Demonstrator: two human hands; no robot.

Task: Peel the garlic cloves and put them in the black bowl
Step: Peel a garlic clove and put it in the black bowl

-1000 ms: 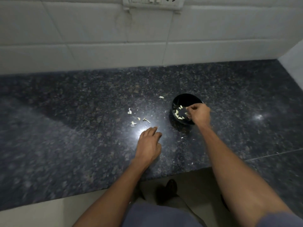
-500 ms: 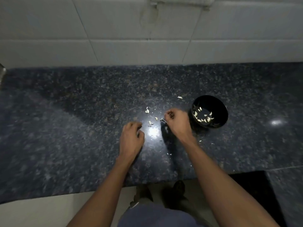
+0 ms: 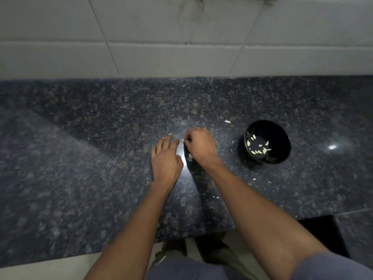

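Granite (image 3: 101, 158) under right hand (image 3: 201, 146), curled

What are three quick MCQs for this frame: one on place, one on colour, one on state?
1. Where is the bowl relative to the hands?
A. To their right
B. To their left
C. Between them

2. What colour is the bowl?
A. White
B. Black
C. Red

3. What is the state of the bowl?
A. Upside down
B. Empty
C. Holding garlic cloves

Answers:
1. A: the bowl sits on the counter to the right of the right hand and left hand.
2. B: its rim and inside are black.
3. C: pale cloves lie in its bottom.
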